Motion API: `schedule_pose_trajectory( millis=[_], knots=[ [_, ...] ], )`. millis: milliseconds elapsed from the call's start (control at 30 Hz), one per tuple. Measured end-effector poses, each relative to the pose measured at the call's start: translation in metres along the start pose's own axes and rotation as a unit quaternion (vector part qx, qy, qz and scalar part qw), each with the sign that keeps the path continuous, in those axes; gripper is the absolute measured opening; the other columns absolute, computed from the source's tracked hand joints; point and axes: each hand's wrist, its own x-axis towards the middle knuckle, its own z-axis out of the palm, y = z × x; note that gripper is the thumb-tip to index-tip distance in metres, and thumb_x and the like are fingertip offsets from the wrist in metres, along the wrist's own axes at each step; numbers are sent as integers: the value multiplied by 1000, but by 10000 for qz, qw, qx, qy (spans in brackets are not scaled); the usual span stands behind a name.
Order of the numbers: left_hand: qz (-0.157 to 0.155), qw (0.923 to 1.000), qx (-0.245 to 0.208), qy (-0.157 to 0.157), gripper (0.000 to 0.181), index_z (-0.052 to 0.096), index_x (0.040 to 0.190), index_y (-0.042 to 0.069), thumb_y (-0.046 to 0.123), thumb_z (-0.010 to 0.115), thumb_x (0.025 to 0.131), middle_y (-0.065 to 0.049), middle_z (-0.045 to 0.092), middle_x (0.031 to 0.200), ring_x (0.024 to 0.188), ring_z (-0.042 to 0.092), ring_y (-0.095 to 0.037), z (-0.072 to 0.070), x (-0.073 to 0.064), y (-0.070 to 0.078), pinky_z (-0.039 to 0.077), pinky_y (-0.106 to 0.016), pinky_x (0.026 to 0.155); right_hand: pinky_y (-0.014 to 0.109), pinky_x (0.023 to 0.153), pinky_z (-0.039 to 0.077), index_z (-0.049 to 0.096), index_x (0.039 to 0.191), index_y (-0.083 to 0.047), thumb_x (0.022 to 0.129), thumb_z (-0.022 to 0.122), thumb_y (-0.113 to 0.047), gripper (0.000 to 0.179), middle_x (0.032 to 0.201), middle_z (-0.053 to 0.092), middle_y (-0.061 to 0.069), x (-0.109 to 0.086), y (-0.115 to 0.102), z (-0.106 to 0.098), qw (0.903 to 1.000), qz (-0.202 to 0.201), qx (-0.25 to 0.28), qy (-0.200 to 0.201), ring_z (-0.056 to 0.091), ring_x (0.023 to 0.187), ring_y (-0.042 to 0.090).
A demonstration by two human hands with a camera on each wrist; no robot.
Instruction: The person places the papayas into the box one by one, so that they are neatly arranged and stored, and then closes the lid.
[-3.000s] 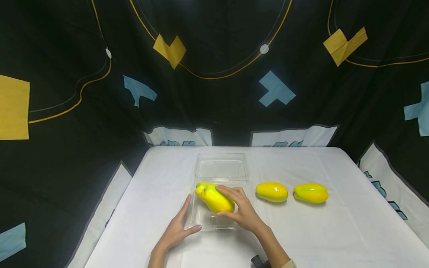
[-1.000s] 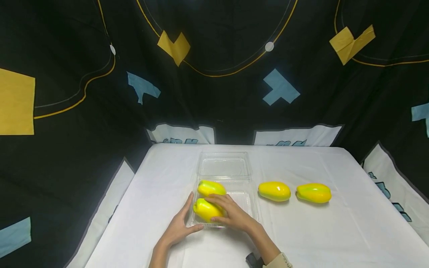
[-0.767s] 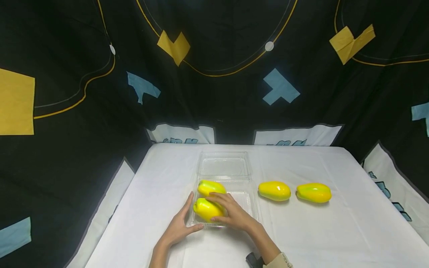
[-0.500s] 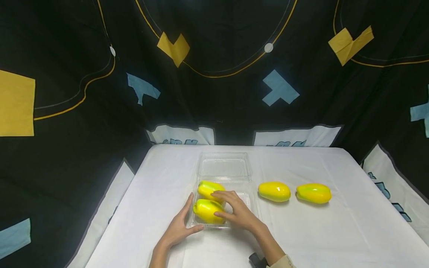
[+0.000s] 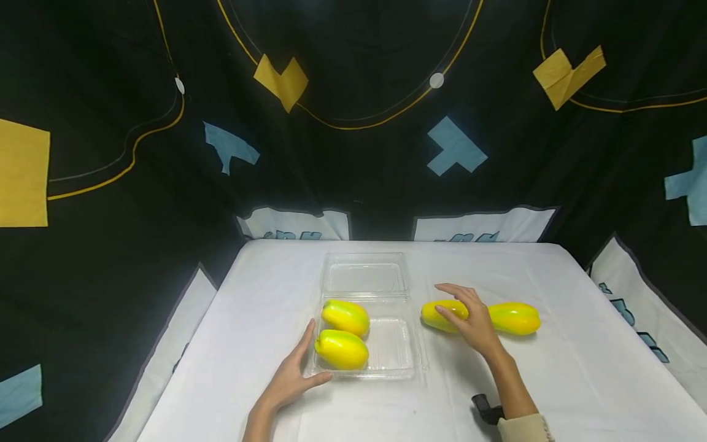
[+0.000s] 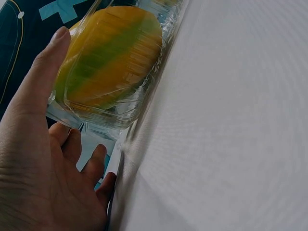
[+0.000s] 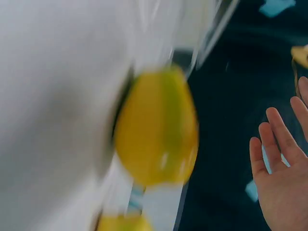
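Note:
Two yellow-green papayas lie in the left part of a clear plastic clamshell box, the rear papaya [image 5: 345,317] behind the front papaya [image 5: 341,350]. The box [image 5: 393,347] has its lid laid back. My left hand [image 5: 289,377] stands at the box's front left corner, thumb and fingers spread; in the left wrist view a papaya [image 6: 113,57] shows through the plastic beside the thumb. My right hand [image 5: 476,322] reaches over the nearer loose papaya [image 5: 439,313], fingers spread and partly covering it. Another loose papaya [image 5: 516,318] lies just right of that hand.
A white cloth [image 5: 574,374] covers the table. Dark curtains [image 5: 353,166] with yellow and blue patches hang around its back and sides. A black device [image 5: 486,408] sits at my right wrist.
My right hand set a second papaya into the box in front of the first, let go, and moved right to the loose papayas. My left hand has stayed at the box corner.

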Motion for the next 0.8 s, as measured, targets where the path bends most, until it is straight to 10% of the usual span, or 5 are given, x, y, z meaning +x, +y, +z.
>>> schedule_pose_trajectory(
  millis=[167,400,800],
  knots=[
    [30,10000,-66,-14,103,9,148,36,42,76,71,-3,12,153,137,15,-33,0,1,-1,17,-64,103,57,101,28,56,127,-17,81,73,-23,49,129,54,6,-6,37,-39,9978,495,-417,108,39,122,29],
    [82,9999,-120,3,103,9,148,35,41,76,71,-3,12,153,137,15,-32,1,1,-1,17,-64,103,62,105,16,49,133,-33,78,75,-30,60,136,46,-10,-40,146,-66,9897,1095,-884,279,32,131,17],
    [217,9997,-135,25,102,9,148,35,41,76,71,-4,12,153,137,15,-33,1,1,-2,18,-64,103,68,94,25,45,137,-17,78,75,-31,68,137,39,23,-38,76,-99,9721,2113,-717,-730,32,122,46]
  ],
)
